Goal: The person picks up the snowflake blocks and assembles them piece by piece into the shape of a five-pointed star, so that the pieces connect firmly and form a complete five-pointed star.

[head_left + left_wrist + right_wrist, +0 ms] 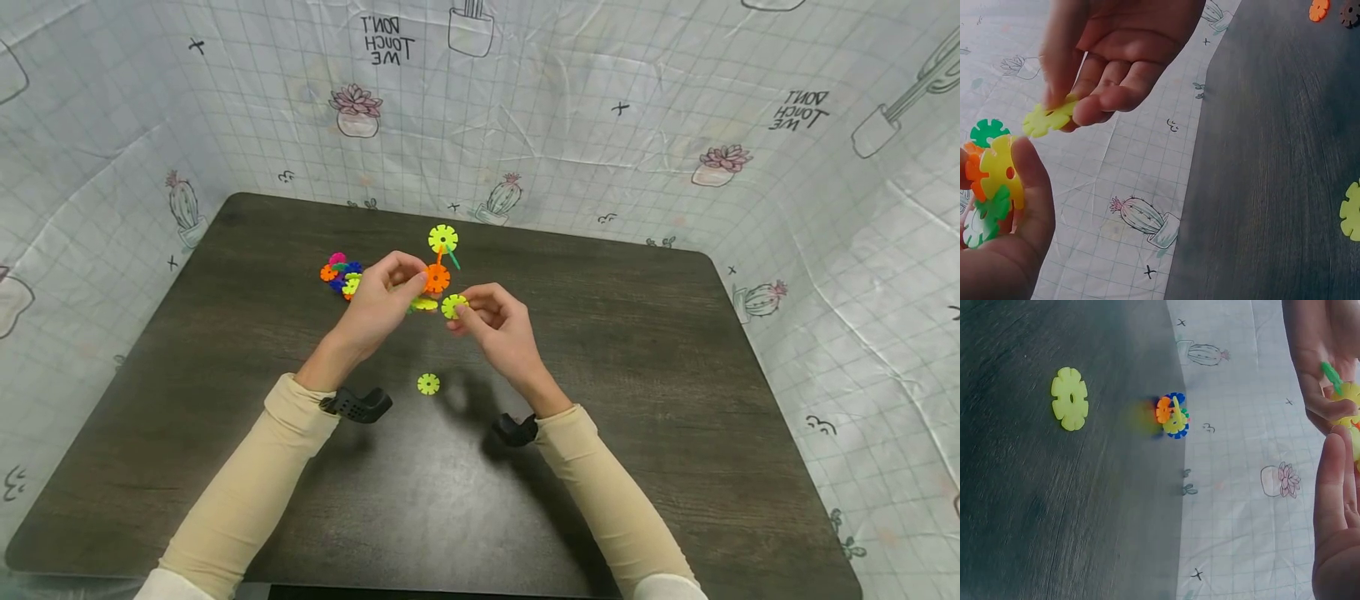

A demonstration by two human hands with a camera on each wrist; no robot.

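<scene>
Toward twelve o'clock over the table point(637, 400), the left hand point(384, 292) pinches a joined disc cluster point(437, 278); at its five o'clock, the right hand point(501, 325) pinches a yellow-green disc point(452, 306) near its edge, seemingly to leave rim slots exposed.

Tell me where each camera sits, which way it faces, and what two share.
Head: worn on the head, facing forward and down at the tabletop; the left hand, right hand and sleeves show.
Left wrist: on the left wrist, facing the joined discs and cloth; both hands show.
Right wrist: on the right wrist, facing the tabletop and cloth; both hands at right edge.
Shared: head and right wrist both show the loose lime disc and disc cluster.
</scene>
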